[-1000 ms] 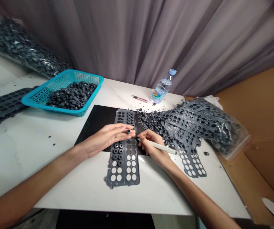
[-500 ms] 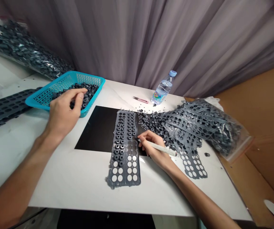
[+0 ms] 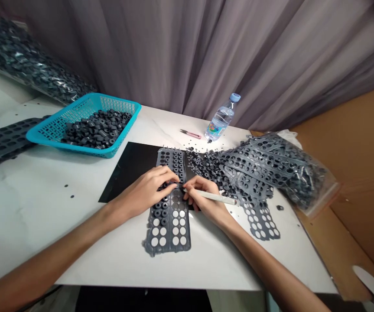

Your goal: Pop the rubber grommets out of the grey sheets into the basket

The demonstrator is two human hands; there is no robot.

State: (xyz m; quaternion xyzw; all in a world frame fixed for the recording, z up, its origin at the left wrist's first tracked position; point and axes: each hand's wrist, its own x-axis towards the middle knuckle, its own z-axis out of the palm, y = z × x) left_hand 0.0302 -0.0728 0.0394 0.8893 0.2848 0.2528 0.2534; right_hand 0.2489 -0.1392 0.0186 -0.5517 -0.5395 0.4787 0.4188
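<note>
A dark grey rubber sheet (image 3: 170, 248) with rows of round holes lies lengthwise before me. Small black rubber rings sit in many of its holes, while others show the white table or black mat through them. My left hand (image 3: 149, 188) reaches over the sheet from the left. Its thumb and fingertips are pinched at the middle of the sheet; whatever is between them is hidden. In my right hand (image 3: 206, 197) is a white pen-shaped tool (image 3: 217, 197), its dark tip pointing at the same spot, close to my left fingertips.
A blue basket (image 3: 56, 147) of rubber rings stands at left, near more sheets (image 3: 4, 141) and a full bag (image 3: 27, 65). On the right lie loose rings, empty sheets (image 3: 261, 216) and a plastic bag (image 3: 313, 190). Thread snips (image 3: 190, 133) and a water bottle (image 3: 221, 119) are behind.
My left hand has moved right and nearer, from above the basket to the middle of the sheet. The right hand keeps hold of the pen-shaped tool at nearly the same place.
</note>
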